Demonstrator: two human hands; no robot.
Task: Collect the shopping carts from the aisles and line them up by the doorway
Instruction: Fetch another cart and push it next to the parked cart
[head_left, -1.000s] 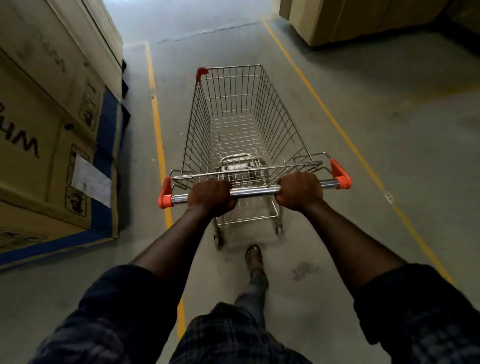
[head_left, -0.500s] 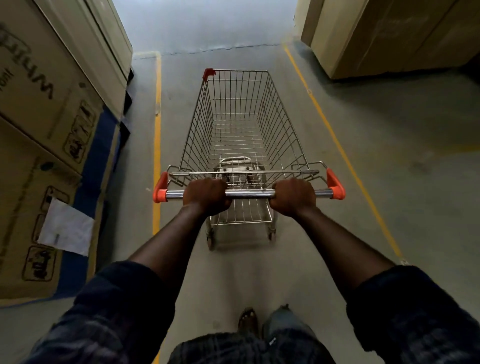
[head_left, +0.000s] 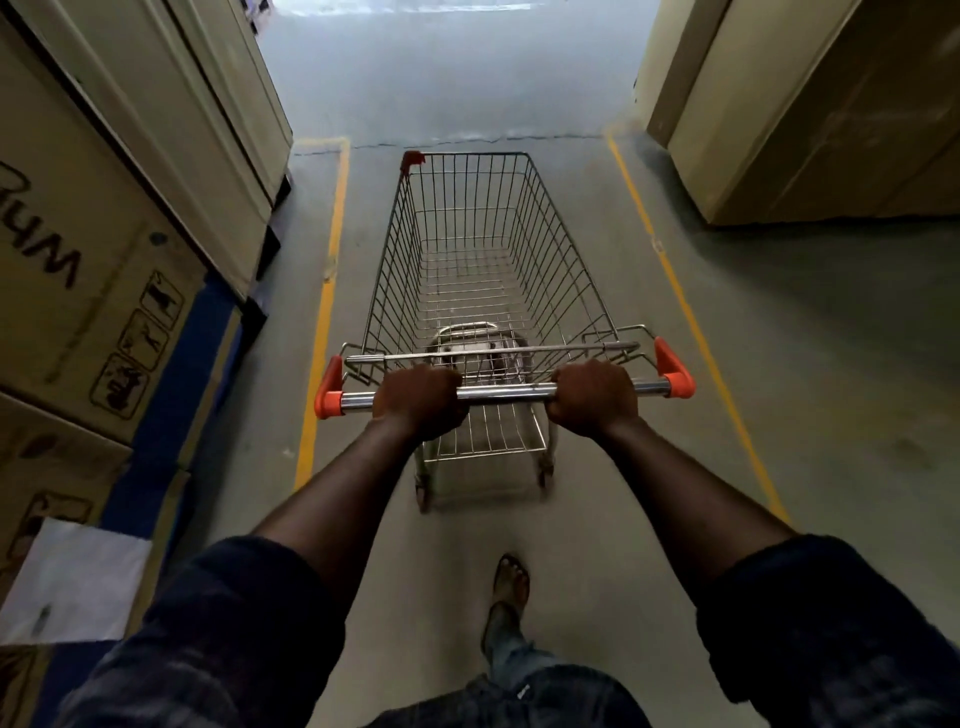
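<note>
An empty wire shopping cart (head_left: 483, 249) with orange corner caps stands straight ahead of me on the concrete floor, between two yellow floor lines. Its chrome handle bar (head_left: 506, 392) runs across the middle of the view. My left hand (head_left: 421, 399) is wrapped around the bar left of centre. My right hand (head_left: 592, 395) grips it right of centre. Both arms are stretched forward. The cart's front wheels are hidden under the basket.
Stacked cardboard cartons (head_left: 88, 291) with a blue band line the left side close to the left yellow line (head_left: 324, 322). More large cartons (head_left: 810, 114) stand at the right rear. The aisle opens onto brighter floor (head_left: 457, 78) ahead. My right foot (head_left: 511, 579) is stepping forward.
The cart and I have rolled forward along the aisle; the cartons on both sides have slid closer and the aisle's end is nearer. Both hands keep the same grip on the handle.
</note>
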